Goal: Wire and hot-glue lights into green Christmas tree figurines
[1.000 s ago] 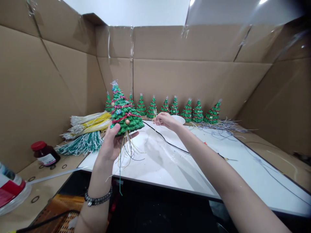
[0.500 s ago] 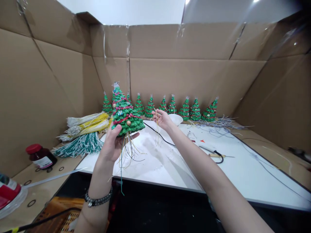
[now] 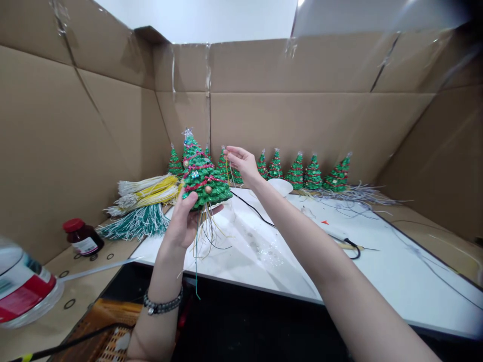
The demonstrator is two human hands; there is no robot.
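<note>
My left hand point(image 3: 184, 221) grips a small decorated Christmas tree point(image 3: 206, 183) by its base, thumb in front and fingers beneath. The tree is green, with red garland, small baubles and a pale star on top; it tilts slightly. Loose wire ends point(image 3: 206, 229) hang from its underside. To the right of the tree, my right hand point(image 3: 241, 163) pinches a thin yellowish wire point(image 3: 228, 168) between thumb and fingertips. This wire hangs down beside the tree, apart from my left hand. What sits at its pinched end is too small to tell.
Several finished trees point(image 3: 298, 171) line the cardboard back wall. Bundles of green-white wires point(image 3: 138, 223) and yellow-white wires point(image 3: 151, 193) lie left. A white bowl point(image 3: 279, 187), a glue gun point(image 3: 332, 232) and an awl point(image 3: 356, 247) are on the white table. A dark red jar point(image 3: 83, 239) and plastic bottle point(image 3: 24, 286) stand left.
My right hand has risen and moved left toward the tree, still pinching the wire. My left hand holds the tree much as before. The whole view has shifted slightly.
</note>
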